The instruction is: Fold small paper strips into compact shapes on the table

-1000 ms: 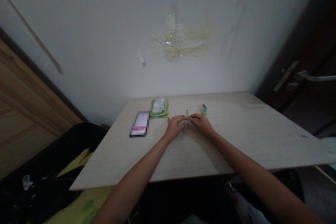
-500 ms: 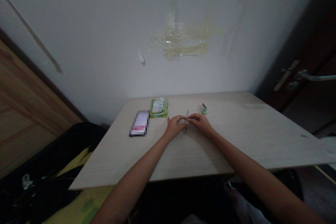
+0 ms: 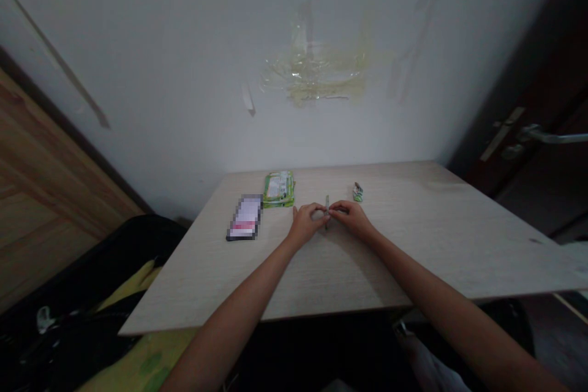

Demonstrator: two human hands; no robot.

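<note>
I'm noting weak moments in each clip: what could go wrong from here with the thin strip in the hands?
The thin strip is narrow and pinched between the left hand and right hand, so it might slip or bend. The small green scrap lies just beyond the right hand and could be knocked. The packets are stacked unevenly; a brush might slide them.

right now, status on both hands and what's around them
Left hand and right hand: pinching thin strip between them. Strip: too small to identify. Nearby: phone, green packets to left; crumpled scrap beyond right hand.
</note>
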